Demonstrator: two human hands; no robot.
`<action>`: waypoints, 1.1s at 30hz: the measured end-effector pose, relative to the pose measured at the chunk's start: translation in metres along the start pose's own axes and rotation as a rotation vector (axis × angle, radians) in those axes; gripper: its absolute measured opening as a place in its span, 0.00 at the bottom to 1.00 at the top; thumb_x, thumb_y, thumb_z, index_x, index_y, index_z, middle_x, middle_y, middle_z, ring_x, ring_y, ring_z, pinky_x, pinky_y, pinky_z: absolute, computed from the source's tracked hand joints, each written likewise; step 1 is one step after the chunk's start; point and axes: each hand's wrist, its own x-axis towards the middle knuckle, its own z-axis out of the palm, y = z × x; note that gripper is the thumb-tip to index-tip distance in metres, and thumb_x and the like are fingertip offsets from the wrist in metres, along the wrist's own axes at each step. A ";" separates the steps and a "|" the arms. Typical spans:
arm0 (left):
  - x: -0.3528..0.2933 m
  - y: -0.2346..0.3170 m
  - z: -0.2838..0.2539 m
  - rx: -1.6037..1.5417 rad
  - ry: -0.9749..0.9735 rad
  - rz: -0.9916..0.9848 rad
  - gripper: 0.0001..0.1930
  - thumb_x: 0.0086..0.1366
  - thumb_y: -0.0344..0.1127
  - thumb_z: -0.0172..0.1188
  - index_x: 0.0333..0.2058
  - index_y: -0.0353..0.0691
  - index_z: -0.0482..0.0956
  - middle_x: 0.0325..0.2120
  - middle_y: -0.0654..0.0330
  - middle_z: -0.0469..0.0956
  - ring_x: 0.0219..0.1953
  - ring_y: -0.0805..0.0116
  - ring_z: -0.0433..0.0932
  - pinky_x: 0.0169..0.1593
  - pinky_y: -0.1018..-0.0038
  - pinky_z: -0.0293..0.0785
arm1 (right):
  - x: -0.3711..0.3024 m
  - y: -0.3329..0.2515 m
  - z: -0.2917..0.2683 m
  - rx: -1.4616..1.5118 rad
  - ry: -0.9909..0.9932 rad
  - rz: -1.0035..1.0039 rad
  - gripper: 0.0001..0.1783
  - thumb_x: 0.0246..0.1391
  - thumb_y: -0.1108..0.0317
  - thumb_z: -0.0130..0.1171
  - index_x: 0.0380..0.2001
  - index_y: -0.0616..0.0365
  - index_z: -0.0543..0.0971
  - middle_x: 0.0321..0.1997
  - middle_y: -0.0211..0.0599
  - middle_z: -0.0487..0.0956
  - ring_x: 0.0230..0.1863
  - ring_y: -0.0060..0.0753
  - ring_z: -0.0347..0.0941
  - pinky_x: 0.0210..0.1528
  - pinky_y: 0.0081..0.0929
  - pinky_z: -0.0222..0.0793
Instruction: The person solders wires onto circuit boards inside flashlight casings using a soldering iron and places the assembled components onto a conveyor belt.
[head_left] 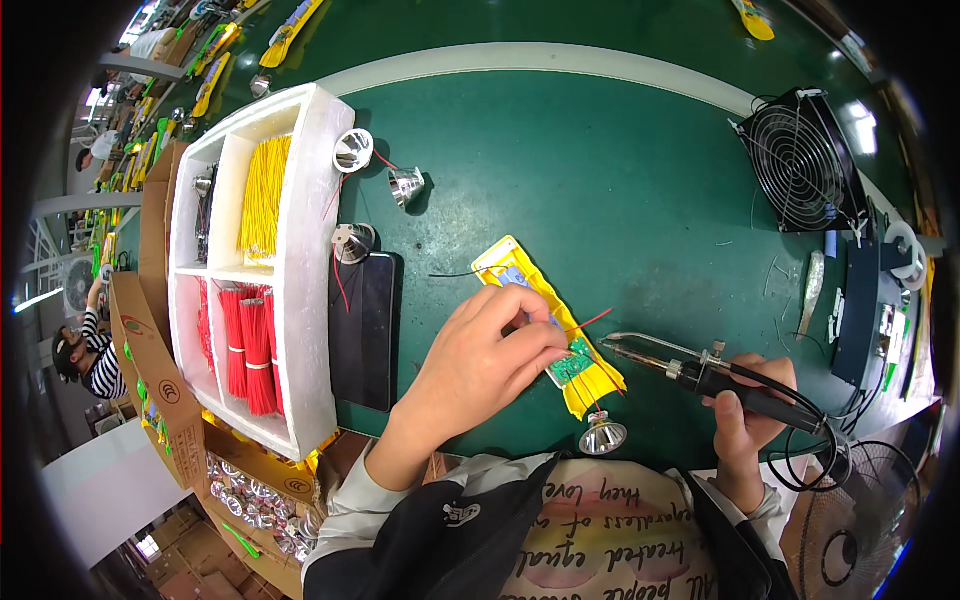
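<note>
My left hand (pixel 490 345) is closed in a pinch over a yellow plastic housing (pixel 592 392) on the green table. A thin red wire (pixel 590 321) sticks out beside the fingertips and seems to be held there, though the fingers partly cover it. Below them, a small green circuit board (pixel 574 363) lies in the housing. A silver reflector cup (pixel 603 436) with wires sits at the housing's near end. My right hand (pixel 748 412) grips a soldering iron (pixel 692 372) with a metal feed tube, its tip pointing left, just right of the housing.
A white foam box (pixel 318 300) with bundled yellow wires (pixel 265 195) and red wires (pixel 258 350) stands at left. Beside it are a dark flat tray (pixel 368 335) and reflector cups (pixel 405 186). A black fan (pixel 800 160) stands far right, near a solder spool (pixel 905 252).
</note>
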 end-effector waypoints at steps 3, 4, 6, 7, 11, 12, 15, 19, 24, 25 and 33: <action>0.001 0.000 0.004 0.012 0.049 -0.009 0.06 0.45 0.26 0.60 0.25 0.39 0.74 0.27 0.61 0.64 0.27 0.68 0.68 0.31 0.75 0.66 | 0.000 0.002 -0.002 -0.014 -0.008 -0.026 0.19 0.43 0.61 0.59 0.27 0.61 0.62 0.19 0.39 0.68 0.16 0.21 0.63 0.18 0.14 0.59; 0.000 0.000 0.003 0.014 0.047 -0.011 0.06 0.45 0.26 0.60 0.25 0.39 0.74 0.27 0.61 0.64 0.27 0.68 0.68 0.31 0.75 0.66 | 0.000 0.002 -0.002 -0.011 -0.007 -0.025 0.19 0.43 0.61 0.59 0.27 0.61 0.62 0.19 0.39 0.68 0.16 0.21 0.63 0.18 0.14 0.59; -0.002 -0.001 0.001 -0.064 0.001 -0.051 0.06 0.47 0.26 0.59 0.26 0.38 0.73 0.28 0.60 0.64 0.28 0.68 0.68 0.32 0.75 0.66 | 0.000 0.001 -0.002 0.002 -0.010 -0.008 0.18 0.43 0.62 0.58 0.27 0.62 0.62 0.20 0.39 0.68 0.16 0.21 0.63 0.19 0.14 0.59; -0.003 -0.001 0.000 -0.062 0.000 -0.054 0.06 0.47 0.26 0.59 0.26 0.38 0.73 0.28 0.60 0.64 0.28 0.68 0.68 0.32 0.75 0.66 | 0.001 0.000 -0.001 0.004 -0.010 -0.006 0.18 0.43 0.62 0.58 0.27 0.62 0.62 0.20 0.39 0.68 0.16 0.21 0.63 0.19 0.14 0.59; -0.007 -0.001 -0.002 -0.121 -0.023 -0.057 0.05 0.48 0.26 0.58 0.26 0.38 0.74 0.29 0.60 0.63 0.30 0.68 0.68 0.34 0.76 0.67 | 0.000 0.000 -0.001 0.036 0.011 0.023 0.17 0.41 0.64 0.60 0.27 0.62 0.64 0.20 0.37 0.69 0.18 0.21 0.63 0.20 0.15 0.58; -0.008 -0.001 -0.001 -0.134 -0.034 -0.069 0.05 0.49 0.26 0.58 0.27 0.38 0.74 0.29 0.60 0.63 0.31 0.69 0.68 0.34 0.77 0.68 | 0.000 0.000 -0.001 0.062 0.022 0.051 0.17 0.40 0.65 0.62 0.26 0.62 0.65 0.21 0.37 0.70 0.20 0.21 0.63 0.22 0.15 0.58; -0.009 0.000 -0.001 -0.144 -0.020 -0.068 0.05 0.48 0.25 0.58 0.27 0.38 0.74 0.29 0.60 0.63 0.30 0.68 0.68 0.34 0.76 0.68 | -0.001 0.000 0.002 0.083 0.026 0.048 0.17 0.40 0.65 0.62 0.26 0.62 0.65 0.21 0.37 0.70 0.19 0.20 0.62 0.22 0.15 0.58; -0.010 0.005 0.001 -0.180 0.024 -0.110 0.06 0.48 0.27 0.58 0.27 0.39 0.73 0.27 0.61 0.63 0.32 0.65 0.66 0.34 0.73 0.66 | 0.000 0.000 0.002 0.056 0.027 0.025 0.17 0.40 0.65 0.62 0.26 0.62 0.65 0.21 0.37 0.70 0.19 0.20 0.62 0.22 0.15 0.58; -0.011 0.004 0.000 -0.144 -0.011 -0.124 0.05 0.47 0.27 0.58 0.26 0.39 0.72 0.27 0.61 0.63 0.31 0.64 0.67 0.34 0.73 0.65 | 0.001 -0.001 0.002 0.083 0.007 0.036 0.17 0.40 0.66 0.62 0.27 0.62 0.65 0.21 0.36 0.70 0.20 0.20 0.63 0.23 0.15 0.58; -0.010 0.004 0.000 -0.146 -0.012 -0.124 0.05 0.47 0.27 0.58 0.26 0.39 0.72 0.27 0.61 0.63 0.31 0.64 0.67 0.34 0.73 0.65 | 0.001 0.000 0.002 0.081 0.007 0.037 0.17 0.40 0.66 0.62 0.27 0.62 0.65 0.21 0.36 0.70 0.20 0.20 0.63 0.23 0.15 0.58; -0.007 0.005 0.003 -0.140 0.031 -0.124 0.06 0.49 0.23 0.56 0.27 0.35 0.69 0.30 0.59 0.63 0.31 0.66 0.68 0.36 0.74 0.66 | 0.002 -0.001 0.003 0.099 0.018 0.026 0.17 0.41 0.65 0.61 0.27 0.63 0.65 0.22 0.38 0.70 0.19 0.22 0.65 0.22 0.15 0.60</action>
